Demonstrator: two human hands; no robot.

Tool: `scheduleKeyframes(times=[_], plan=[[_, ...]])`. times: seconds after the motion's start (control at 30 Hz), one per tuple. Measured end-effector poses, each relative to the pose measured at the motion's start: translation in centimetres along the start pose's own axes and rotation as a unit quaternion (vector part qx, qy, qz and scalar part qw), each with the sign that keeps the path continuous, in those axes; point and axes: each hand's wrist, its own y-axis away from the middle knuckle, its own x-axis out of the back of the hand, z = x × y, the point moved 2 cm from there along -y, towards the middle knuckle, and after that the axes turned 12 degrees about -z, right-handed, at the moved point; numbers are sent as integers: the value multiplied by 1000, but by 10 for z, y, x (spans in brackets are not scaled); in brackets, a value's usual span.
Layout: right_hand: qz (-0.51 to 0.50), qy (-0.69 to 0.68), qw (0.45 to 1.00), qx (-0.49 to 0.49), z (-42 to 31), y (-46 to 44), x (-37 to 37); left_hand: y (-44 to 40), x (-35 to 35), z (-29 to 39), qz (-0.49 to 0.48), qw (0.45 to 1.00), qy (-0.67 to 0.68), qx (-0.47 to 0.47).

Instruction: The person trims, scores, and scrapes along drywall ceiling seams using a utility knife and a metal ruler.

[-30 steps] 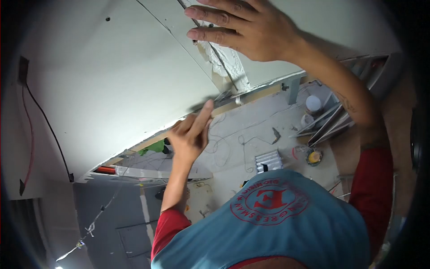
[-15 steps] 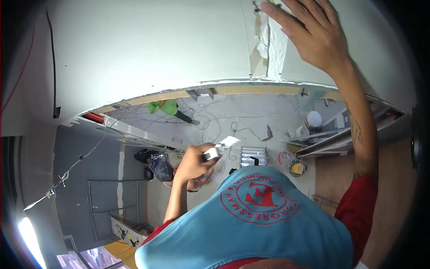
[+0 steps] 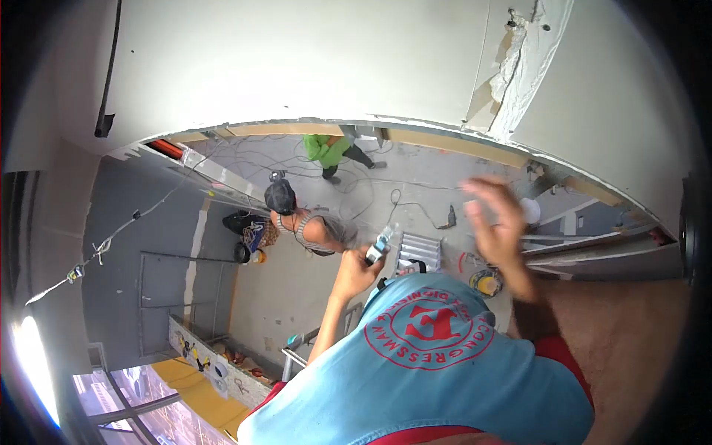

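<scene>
My left hand (image 3: pixel 356 274) is closed around a small putty knife (image 3: pixel 380 247) with a white-and-dark handle. Its pale blade points up and away from me and is slightly blurred. My right hand (image 3: pixel 495 226) hangs below the edge of the white wall panel (image 3: pixel 297 67), fingers apart and smeared by motion, with nothing visible in it. Above and beyond that hand, a ragged strip of white putty (image 3: pixel 530 70) runs along a joint in the panel.
Far below, a person in green (image 3: pixel 325 150) and another in a dark cap (image 3: pixel 280 196) are on the floor, among loose cables (image 3: pixel 415 184). A ladder (image 3: pixel 419 251) and a bucket (image 3: pixel 487 283) are near my body. Metal framing (image 3: pixel 593 252) stands at right.
My right hand has come down off the panel joint. My left hand has moved slightly right and down with the putty knife. The view has shifted, bringing the capped person into clear sight.
</scene>
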Motion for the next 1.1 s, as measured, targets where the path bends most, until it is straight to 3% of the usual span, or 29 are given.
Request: scheduleKeyframes(times=[0.03, 0.07, 0.13, 0.2, 0.23, 0.3, 0.33, 0.4, 0.43, 0.47, 0.53, 0.6, 0.67, 0.73, 0.8, 1.1], plan=[[-54, -175, 970, -157, 6, 15, -33, -1, 8, 26, -2, 1000, 2, -3], [-74, -304, 927, -206, 25, 37, -71, -3, 13, 53, -59, 982, 169, -67], [-138, -528, 798, -255, 27, 60, -109, -15, 2, 75, -137, 857, 435, -241], [-224, -681, 653, -243, 8, 68, -116, -26, 2, 90, -199, 838, 449, -236], [-185, -662, 676, -266, 9, 75, -118, -31, 1, 94, -209, 837, 447, -237], [-162, -648, 682, -298, 18, 75, -108, -40, 2, 102, -199, 909, 330, -160], [-147, -635, 684, -329, 19, 75, -104, -40, 2, 110, -210, 909, 322, -160], [-110, -610, 700, -355, 20, 81, -92, -43, 6, 128, -141, 965, 172, -142], [-102, -635, 670, -371, 24, 90, -87, -53, 13, 120, -90, 988, 35, -117], [-95, -659, 637, -387, 27, 99, -85, -59, 22, 126, -26, 985, -17, -167], [-84, -626, 668, -395, 33, 110, -86, -66, 44, 148, 68, 958, 5, -277], [-67, -545, 738, -393, 40, 115, -85, -68, 70, 180, 71, 955, -84, -277], [-57, -530, 749, -393, 33, 107, -78, -74, 88, 214, 122, 877, -260, -384], [-50, -491, 797, -347, 28, 100, -74, -82, 93, 239, 206, 845, -266, -417], [-56, -483, 809, -330, 24, 93, -70, -83, 97, 255, 245, 819, -296, -427], [-66, -472, 813, -335, 19, 88, -68, -96, 119, 274, 242, 766, -383, -456]])
